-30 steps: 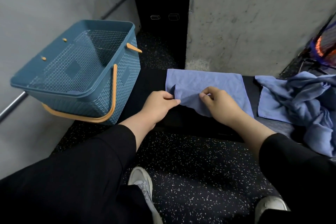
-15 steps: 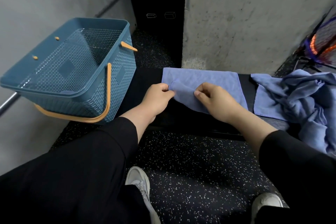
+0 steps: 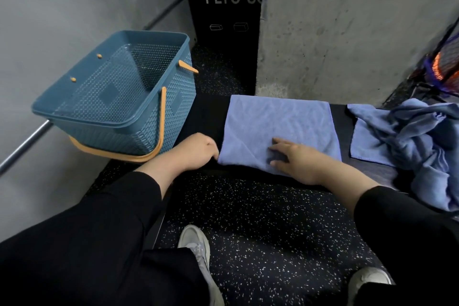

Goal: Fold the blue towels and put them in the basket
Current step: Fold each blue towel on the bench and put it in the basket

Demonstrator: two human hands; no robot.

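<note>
While the head camera looks down over two black sleeves, a blue towel (image 3: 278, 129) lies spread flat on a low black bench (image 3: 206, 117), its far edge close to the foot of a grey concrete wall (image 3: 347, 32). On that towel the right hand (image 3: 298, 161) rests palm down near the front edge, its fingers (image 3: 278, 143) straight and spread apart, pressing the cloth and gripping nothing. Just left of the towel's front left corner sits the left hand (image 3: 196, 151), knuckles up and fingers curled under at the cloth's edge; whether they pinch the corner cannot be told, since the fingertips are hidden. Left of the towel, at the bench's end, stands the blue basket (image 3: 119, 122) with orange handles (image 3: 161, 117), tilted toward the camera and showing only its perforated walls inside. Right of the towel, with a strip of bare bench between, a pile of blue towels (image 3: 417, 141) lies crumpled, one flat corner of it nearest the spread towel. Behind the towel and left of the concrete wall rises a black box (image 3: 223, 20) lettered "PLYO SO". Nearer than the towel, dark speckled floor (image 3: 260, 218) shows below the bench, with two pale shoes (image 3: 196, 241) on it
</note>
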